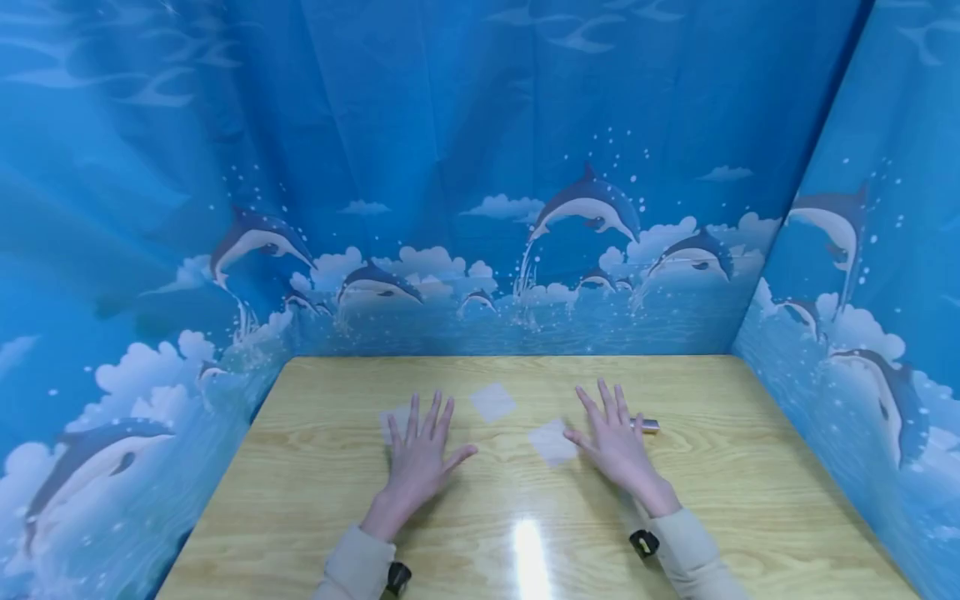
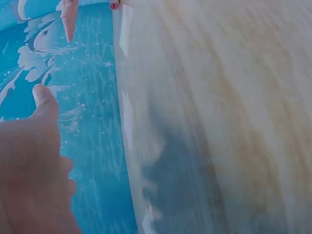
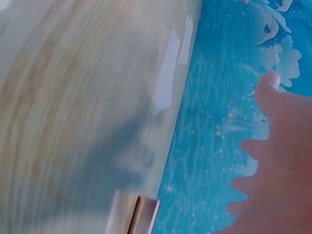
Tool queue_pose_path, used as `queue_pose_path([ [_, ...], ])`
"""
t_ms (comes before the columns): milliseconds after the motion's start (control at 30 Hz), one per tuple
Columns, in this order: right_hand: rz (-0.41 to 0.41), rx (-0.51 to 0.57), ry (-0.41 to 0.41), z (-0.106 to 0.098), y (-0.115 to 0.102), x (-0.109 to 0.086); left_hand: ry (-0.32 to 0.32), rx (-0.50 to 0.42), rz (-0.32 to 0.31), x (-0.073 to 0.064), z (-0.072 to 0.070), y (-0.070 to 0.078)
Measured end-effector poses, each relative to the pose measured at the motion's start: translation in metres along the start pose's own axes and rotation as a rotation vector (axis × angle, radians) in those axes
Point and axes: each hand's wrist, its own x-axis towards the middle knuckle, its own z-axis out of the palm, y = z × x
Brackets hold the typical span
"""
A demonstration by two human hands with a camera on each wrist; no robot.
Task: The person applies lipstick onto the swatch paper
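My left hand (image 1: 420,467) hovers over the table with its fingers spread and holds nothing. Its fingertips overlap a white square of paper (image 1: 385,427) in the head view. My right hand (image 1: 617,442) is likewise spread and bare above the wood, its shadow below it. Near its thumb lies a second white square (image 1: 551,443); a third square (image 1: 492,402) lies farther back, between the hands. Partly hidden behind the right fingers is a small shiny metallic bar (image 1: 648,426), which looks copper and silver in the right wrist view (image 3: 141,214).
The wood-grain table (image 1: 480,492) ends at a blue curtain (image 1: 450,167) printed with dolphins, which stands at the back and both sides. A bright light reflection (image 1: 531,558) shows on the near tabletop. Dark wrist devices (image 1: 644,543) sit at both sleeve cuffs.
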Motion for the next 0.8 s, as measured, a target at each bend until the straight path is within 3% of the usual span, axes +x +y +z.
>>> queue_pose_path([
  [433,-0.061,0.048,0.193,-0.032,0.034,0.005,0.049,-0.189,0.069,0.028,-0.012,0.02],
  [800,-0.047,0.076,0.253,-0.045,0.073,0.008,0.079,-0.363,0.151,0.057,-0.015,0.053],
])
